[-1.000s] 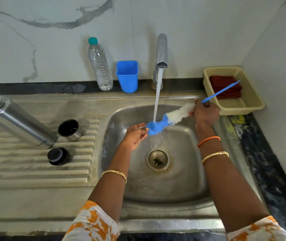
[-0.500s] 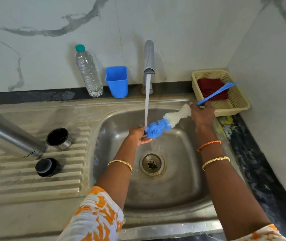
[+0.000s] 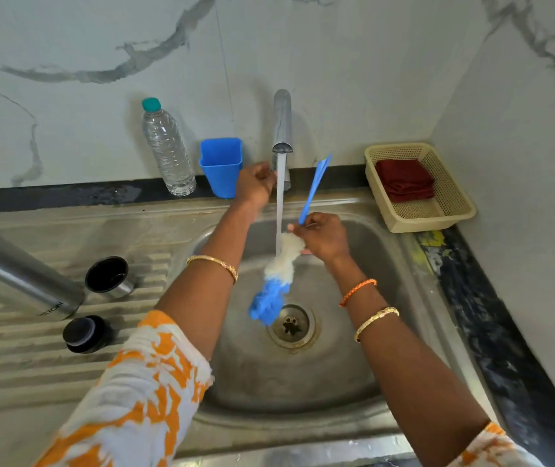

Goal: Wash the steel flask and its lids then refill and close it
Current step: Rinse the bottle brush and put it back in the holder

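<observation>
The steel flask [image 3: 16, 274] lies on its side on the drainboard [image 3: 33, 358] at the left. Beside it stand its steel cup lid [image 3: 109, 277] and its black stopper lid [image 3: 84, 333]. My right hand [image 3: 323, 235] grips the blue handle of a bottle brush [image 3: 278, 281], whose white and blue head hangs down over the sink [image 3: 303, 382] under the running water. My left hand [image 3: 254, 185] reaches to the base of the tap [image 3: 282, 123], fingers curled at its knob; the knob itself is hidden.
A clear plastic water bottle [image 3: 166, 146] and a blue plastic cup [image 3: 221, 166] stand against the wall left of the tap. A cream basket [image 3: 437, 210] with a red cloth [image 3: 404, 178] sits at the right corner. The drain [image 3: 291, 325] is below the brush.
My left hand left the brush head and rose to the tap's base. My right hand turned the brush from lying across the stream to hanging head down.
</observation>
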Action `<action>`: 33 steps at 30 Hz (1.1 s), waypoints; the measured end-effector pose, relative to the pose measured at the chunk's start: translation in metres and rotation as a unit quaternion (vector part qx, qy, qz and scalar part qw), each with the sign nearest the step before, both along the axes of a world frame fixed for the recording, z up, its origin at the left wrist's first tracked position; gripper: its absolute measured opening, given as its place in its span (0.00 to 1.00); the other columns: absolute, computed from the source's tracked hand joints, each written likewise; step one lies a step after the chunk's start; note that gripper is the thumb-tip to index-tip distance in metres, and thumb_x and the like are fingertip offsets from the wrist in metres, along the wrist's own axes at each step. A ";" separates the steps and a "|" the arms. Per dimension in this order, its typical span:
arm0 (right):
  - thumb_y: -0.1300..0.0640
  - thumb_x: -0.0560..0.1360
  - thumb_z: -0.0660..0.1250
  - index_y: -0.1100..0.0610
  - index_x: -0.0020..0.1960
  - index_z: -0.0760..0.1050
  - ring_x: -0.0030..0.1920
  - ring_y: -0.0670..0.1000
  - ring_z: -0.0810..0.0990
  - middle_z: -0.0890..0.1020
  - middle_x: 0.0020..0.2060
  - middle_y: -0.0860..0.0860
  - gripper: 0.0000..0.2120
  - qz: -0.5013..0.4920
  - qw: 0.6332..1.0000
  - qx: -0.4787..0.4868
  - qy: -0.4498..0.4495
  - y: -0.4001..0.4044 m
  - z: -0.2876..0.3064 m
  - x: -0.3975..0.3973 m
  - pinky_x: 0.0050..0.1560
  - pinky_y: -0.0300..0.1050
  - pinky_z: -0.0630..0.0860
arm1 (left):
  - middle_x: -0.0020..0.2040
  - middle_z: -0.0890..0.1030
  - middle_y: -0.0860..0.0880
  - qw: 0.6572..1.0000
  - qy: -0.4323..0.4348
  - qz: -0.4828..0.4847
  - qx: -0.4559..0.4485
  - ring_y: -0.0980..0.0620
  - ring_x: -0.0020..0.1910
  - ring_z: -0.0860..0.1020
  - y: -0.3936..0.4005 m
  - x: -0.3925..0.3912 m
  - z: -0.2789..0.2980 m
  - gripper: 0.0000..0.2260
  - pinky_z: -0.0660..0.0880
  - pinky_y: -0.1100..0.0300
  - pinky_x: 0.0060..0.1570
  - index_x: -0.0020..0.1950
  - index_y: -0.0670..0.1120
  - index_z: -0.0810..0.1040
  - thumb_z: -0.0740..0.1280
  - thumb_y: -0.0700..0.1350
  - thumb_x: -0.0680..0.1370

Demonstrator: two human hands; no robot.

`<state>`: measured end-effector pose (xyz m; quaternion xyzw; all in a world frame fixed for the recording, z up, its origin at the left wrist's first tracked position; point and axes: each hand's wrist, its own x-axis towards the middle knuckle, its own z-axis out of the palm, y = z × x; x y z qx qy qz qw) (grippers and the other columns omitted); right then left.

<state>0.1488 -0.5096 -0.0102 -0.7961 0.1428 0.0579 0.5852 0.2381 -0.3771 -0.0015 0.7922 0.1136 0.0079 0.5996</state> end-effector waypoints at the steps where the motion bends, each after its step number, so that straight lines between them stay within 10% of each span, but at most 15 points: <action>1: 0.60 0.69 0.76 0.54 0.33 0.74 0.38 0.54 0.80 0.81 0.35 0.56 0.11 0.002 1.000 0.012 0.006 0.004 0.001 -0.001 0.39 0.52 0.82 | 0.50 0.83 0.41 1.000 -0.001 -0.003 0.010 0.51 0.45 0.80 -0.003 0.001 0.000 0.09 0.78 0.60 0.46 0.57 0.38 0.80 0.66 0.39 0.78; 5: 0.63 0.68 0.76 0.55 0.33 0.74 0.39 0.55 0.81 0.82 0.40 0.60 0.11 0.006 0.999 0.034 0.017 0.009 0.002 0.000 0.43 0.56 0.82 | 0.41 0.81 0.40 0.999 -0.019 0.014 -0.032 0.47 0.43 0.76 -0.005 0.006 0.000 0.09 0.79 0.48 0.53 0.48 0.38 0.81 0.62 0.30 0.76; 9: 0.60 0.66 0.78 0.54 0.32 0.75 0.42 0.59 0.83 0.84 0.39 0.58 0.12 0.007 1.000 0.014 0.023 0.011 -0.005 0.000 0.47 0.58 0.81 | 0.58 0.77 0.31 0.996 -0.006 -0.083 -0.031 0.35 0.58 0.77 -0.005 0.008 0.012 0.21 0.78 0.58 0.51 0.70 0.32 0.65 0.58 0.26 0.77; 13: 0.57 0.64 0.79 0.52 0.31 0.76 0.45 0.60 0.83 0.84 0.39 0.57 0.12 -0.004 1.000 0.016 0.015 0.004 -0.010 0.002 0.48 0.60 0.80 | 0.66 0.76 0.45 0.982 0.030 -0.172 0.077 0.51 0.65 0.74 0.000 0.016 0.021 0.28 0.74 0.73 0.44 0.76 0.42 0.59 0.61 0.29 0.78; 15: 0.59 0.65 0.78 0.53 0.31 0.76 0.45 0.60 0.83 0.84 0.39 0.57 0.11 -0.003 1.000 0.016 0.008 0.001 -0.004 0.003 0.49 0.60 0.79 | 0.69 0.74 0.47 0.977 0.050 -0.200 0.058 0.53 0.68 0.71 0.003 0.010 0.028 0.32 0.72 0.68 0.56 0.78 0.44 0.54 0.59 0.27 0.77; 21: 0.58 0.69 0.75 0.55 0.41 0.78 0.39 0.50 0.80 0.81 0.36 0.50 0.06 0.020 0.991 -0.089 -0.099 -0.010 0.022 0.000 0.47 0.46 0.78 | 0.68 0.73 0.48 0.994 0.046 -0.082 -0.063 0.53 0.61 0.74 0.012 -0.043 0.008 0.25 0.72 0.65 0.41 0.72 0.46 0.66 0.57 0.28 0.77; 33: 0.66 0.74 0.67 0.64 0.50 0.76 0.33 0.35 0.77 0.75 0.33 0.46 0.05 -0.069 0.970 -0.138 -0.187 -0.038 0.036 -0.031 0.38 0.27 0.74 | 0.54 0.76 0.46 0.994 0.112 -0.005 -0.006 0.53 0.52 0.73 0.024 -0.132 -0.066 0.15 0.69 0.69 0.39 0.66 0.37 0.73 0.61 0.34 0.80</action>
